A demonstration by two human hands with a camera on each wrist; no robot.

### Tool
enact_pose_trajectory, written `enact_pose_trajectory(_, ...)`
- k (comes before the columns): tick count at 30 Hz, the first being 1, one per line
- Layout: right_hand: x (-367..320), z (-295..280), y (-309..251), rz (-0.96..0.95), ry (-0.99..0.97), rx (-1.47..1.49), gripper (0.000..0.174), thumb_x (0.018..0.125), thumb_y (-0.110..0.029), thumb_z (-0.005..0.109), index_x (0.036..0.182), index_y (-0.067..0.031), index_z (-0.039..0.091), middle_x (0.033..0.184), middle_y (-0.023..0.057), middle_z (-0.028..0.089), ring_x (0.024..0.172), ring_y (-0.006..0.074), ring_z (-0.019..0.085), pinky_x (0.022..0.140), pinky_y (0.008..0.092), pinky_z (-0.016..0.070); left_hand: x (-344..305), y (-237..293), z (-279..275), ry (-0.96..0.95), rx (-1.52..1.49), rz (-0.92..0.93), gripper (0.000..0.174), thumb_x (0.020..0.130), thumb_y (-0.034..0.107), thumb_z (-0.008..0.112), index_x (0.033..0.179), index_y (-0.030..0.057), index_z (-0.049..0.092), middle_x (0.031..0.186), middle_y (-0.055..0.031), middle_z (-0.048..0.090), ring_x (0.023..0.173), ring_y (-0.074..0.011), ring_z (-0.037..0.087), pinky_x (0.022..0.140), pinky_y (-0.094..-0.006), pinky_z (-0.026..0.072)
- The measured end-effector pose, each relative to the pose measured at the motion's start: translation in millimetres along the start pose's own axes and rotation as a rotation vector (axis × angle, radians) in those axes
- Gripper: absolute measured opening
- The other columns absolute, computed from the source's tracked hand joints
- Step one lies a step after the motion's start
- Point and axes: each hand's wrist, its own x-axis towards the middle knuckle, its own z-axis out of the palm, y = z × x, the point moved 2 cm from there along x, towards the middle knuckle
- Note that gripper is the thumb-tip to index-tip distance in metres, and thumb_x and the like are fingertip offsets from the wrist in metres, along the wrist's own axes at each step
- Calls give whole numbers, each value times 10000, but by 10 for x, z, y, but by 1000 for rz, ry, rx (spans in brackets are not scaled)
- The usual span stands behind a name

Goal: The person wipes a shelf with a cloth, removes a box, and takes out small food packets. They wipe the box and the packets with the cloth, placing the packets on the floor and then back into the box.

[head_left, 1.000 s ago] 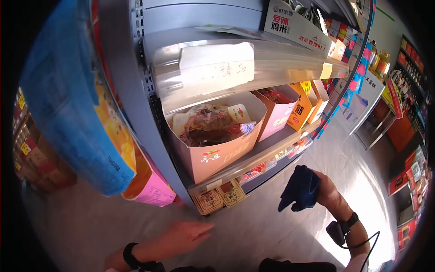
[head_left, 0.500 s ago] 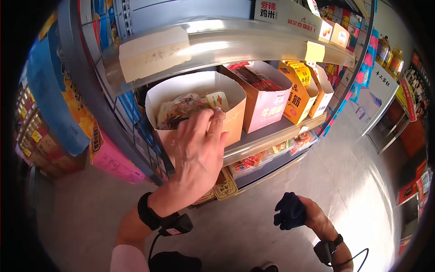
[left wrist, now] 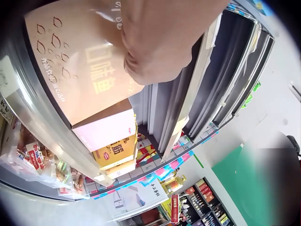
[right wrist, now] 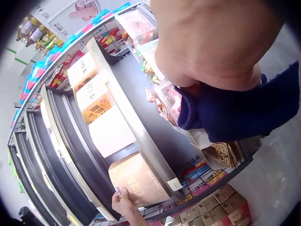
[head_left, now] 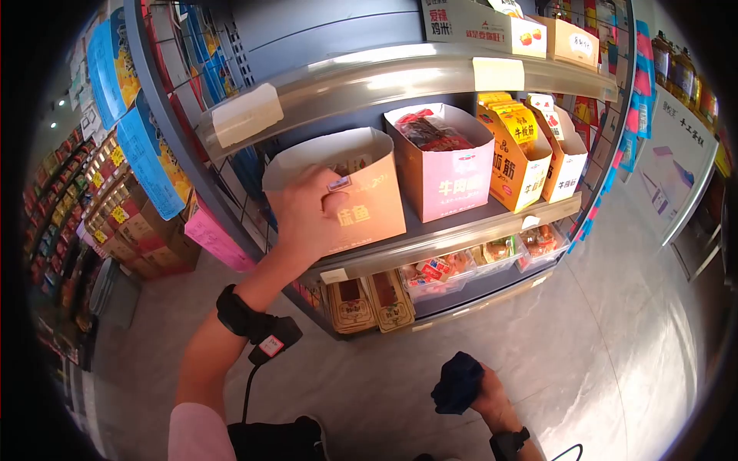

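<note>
In the head view, my left hand (head_left: 302, 215), extended toward 1 o'clock, grips the rim of a tan, open-topped cardboard box (head_left: 373, 211) at 11 o'clock. At 5 o'clock, my right hand (head_left: 489, 390) clutches a crumpled dark-blue cloth (head_left: 457, 383).

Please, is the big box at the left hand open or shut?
Open: in the head view, the big box shows its inner wall and some contents.

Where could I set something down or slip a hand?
Bare floor lies between the lower shelf and right hand. Over the upper rail, left of the pale carton, looks open. Crowded: the middle shelf, with boxes and left hand.
</note>
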Motion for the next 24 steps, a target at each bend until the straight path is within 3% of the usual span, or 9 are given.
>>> enact_pose_trajectory(2, -15, -106, 36, 9, 134, 29, 267, 901, -213, 371, 971, -24, 546, 885, 123, 595, 807, 272, 586, 748, 420, 488, -6, 22, -59, 120, 120, 129, 137, 708, 13, 639, 804, -12, 546, 755, -141, 552, 709, -325, 559, 625, -333, 435)
enact_pose_trajectory(4, -73, -86, 17, 4, 140, -38, 253, 901, -208, 380, 967, -29, 546, 881, 120, 593, 797, 266, 587, 731, 419, 490, -72, 105, -78, 156, 117, 149, 122, 710, -1, 628, 792, -7, 538, 723, -117, 520, 648, -297, 531, 589, -324, 418)
enact_pose_trajectory(6, -32, -207, 12, 68, -19, 21, 258, 904, -218, 379, 968, -32, 545, 885, 120, 592, 801, 268, 587, 734, 420, 492, -150, 211, -139, 196, 116, 102, 132, 678, -14, 621, 779, 36, 553, 708, -98, 499, 678, -289, 491, 613, -353, 378)
enact_pose_trajectory(10, 15, -243, 23, 81, 66, -6, 284, 908, -236, 368, 992, -26, 541, 892, 117, 591, 796, 266, 585, 729, 416, 492, -319, 550, -346, 192, 185, 189, 137, 671, -17, 630, 776, 40, 562, 709, -71, 515, 684, -256, 482, 592, -340, 368)
enact_pose_trajectory(13, 51, -167, 62, 46, 1, -38, 312, 914, -248, 349, 1026, -24, 534, 901, 118, 587, 812, 270, 587, 749, 425, 492, -468, 840, -560, 142, 132, 308, 176, 639, -34, 645, 789, 34, 583, 715, -52, 526, 653, -228, 486, 575, -325, 363)
enact_pose_trajectory(16, -44, 64, 103, 64, -46, 17, 350, 920, -246, 331, 1098, -10, 518, 974, 139, 596, 888, 294, 590, 797, 445, 484, -556, 1096, -733, -48, 32, 444, 188, 636, -19, 649, 811, 30, 598, 716, -38, 523, 609, -205, 491, 574, -310, 369)
enact_pose_trajectory(18, -200, 259, 129, -74, 147, 124, 369, 918, -243, 348, 1167, -11, 489, 1077, 155, 584, 982, 305, 574, 867, 444, 461, -619, 1244, -699, -303, -151, 607, 183, 635, 19, 649, 810, 27, 597, 721, -28, 508, 562, -179, 480, 581, -290, 372)
enact_pose_trajectory(20, -131, -23, 151, -103, 83, 39, 387, 898, -221, 417, 1221, -12, 455, 1162, 152, 556, 1046, 299, 552, 895, 394, 445, -809, 1305, -514, -392, -260, 600, 166, 644, 42, 643, 801, 29, 590, 728, -27, 500, 581, -168, 480, 580, -285, 374)
enact_pose_trajectory(24, -335, -402, 107, -403, 249, -569, 381, 887, -209, 440, 1215, -17, 461, 1144, 139, 565, 1025, 291, 560, 874, 374, 450, -1331, 1280, 126, -563, -549, 616, 149, 656, 84, 640, 773, 30, 565, 726, -24, 456, 637, -136, 477, 582, -273, 378)
